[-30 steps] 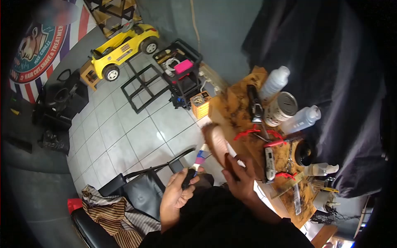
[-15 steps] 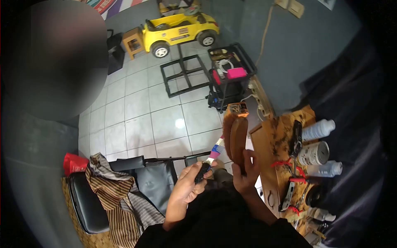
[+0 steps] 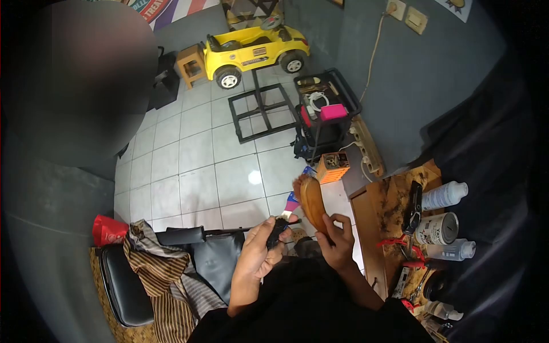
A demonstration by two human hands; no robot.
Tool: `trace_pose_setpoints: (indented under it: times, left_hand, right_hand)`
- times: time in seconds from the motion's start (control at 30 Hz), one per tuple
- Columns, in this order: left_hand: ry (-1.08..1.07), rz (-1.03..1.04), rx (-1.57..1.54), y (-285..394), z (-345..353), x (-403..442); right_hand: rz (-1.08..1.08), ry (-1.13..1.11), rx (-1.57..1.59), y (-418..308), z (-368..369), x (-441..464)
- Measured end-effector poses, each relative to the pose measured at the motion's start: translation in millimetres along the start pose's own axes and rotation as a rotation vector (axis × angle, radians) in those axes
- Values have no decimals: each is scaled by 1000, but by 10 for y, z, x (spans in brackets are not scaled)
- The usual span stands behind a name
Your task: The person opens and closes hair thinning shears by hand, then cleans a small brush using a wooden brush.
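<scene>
Wooden brush [image 3: 313, 204] clamped in right hand [image 3: 338, 239].
Slants up-left from grip, bristles [image 3: 298, 187] on left side; lies just right of black object [image 3: 278, 233] clamped in left hand [image 3: 257, 251].

1. A round blur [image 3: 86, 86] covers the upper left, hiding what lies behind it.
2. The top edge cuts the banner [image 3: 177, 11], leaving only part of its lettering.
3. The left hand [image 3: 255, 250] covers much of the black object [image 3: 278, 232]; what it is cannot be told.
4. The right hand [image 3: 338, 240] hides the lower end of the wooden brush [image 3: 313, 203].
5. The contents of the orange box [image 3: 335, 174] are too small to identify.
</scene>
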State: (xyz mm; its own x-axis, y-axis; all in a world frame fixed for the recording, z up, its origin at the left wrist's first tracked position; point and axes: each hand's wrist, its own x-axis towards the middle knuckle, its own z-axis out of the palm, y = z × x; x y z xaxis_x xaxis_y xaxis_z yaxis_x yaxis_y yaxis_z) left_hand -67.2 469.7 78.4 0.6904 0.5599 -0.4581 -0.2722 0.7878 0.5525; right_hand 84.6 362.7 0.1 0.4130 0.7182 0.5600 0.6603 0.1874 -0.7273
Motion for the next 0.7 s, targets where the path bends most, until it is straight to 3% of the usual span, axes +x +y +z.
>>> trace_pose_setpoints:
  times: [0.17, 0.27, 0.43, 0.47, 0.5, 0.7]
  left_hand:
    - [-85, -135, 67, -114, 6, 97]
    - [-128, -230, 138, -260, 100, 76]
    - [-105, -228, 190, -434, 169, 144]
    - [-185, -224, 171, -460, 147, 182]
    - [-201, -257, 179, -494, 109, 194]
    - [-386, -586, 396, -835, 423, 32]
  right_hand:
    - [65, 78, -126, -20, -249, -136]
    - [0, 184, -201, -194, -399, 4]
    - [188, 221, -247, -218, -444, -516]
    - [238, 186, -273, -231, -469, -691]
    - [299, 145, -293, -277, -496, -843]
    - [319, 404, -485, -785, -931, -978]
